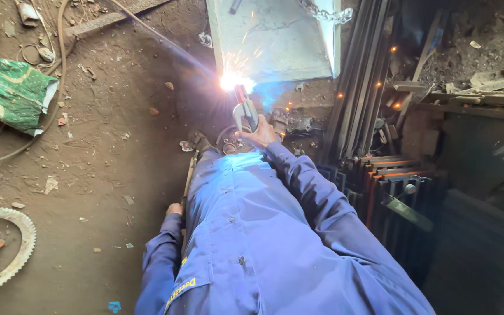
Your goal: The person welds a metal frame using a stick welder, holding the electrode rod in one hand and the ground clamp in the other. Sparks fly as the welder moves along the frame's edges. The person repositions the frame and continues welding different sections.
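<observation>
One electrode holder (pixel 245 111), long axis toward sheet (pixel 275 41).

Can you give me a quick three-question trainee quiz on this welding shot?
1. True or false: the right hand grips the welding clamp.
2. Where do the sparks fly? A) at the bottom edge of the metal sheet B) by the green sack C) at the toothed ring
3. Fill in: the left hand rests by a long ____ lying beside the leg.

Key: 1 true; 2 A; 3 bar
</observation>
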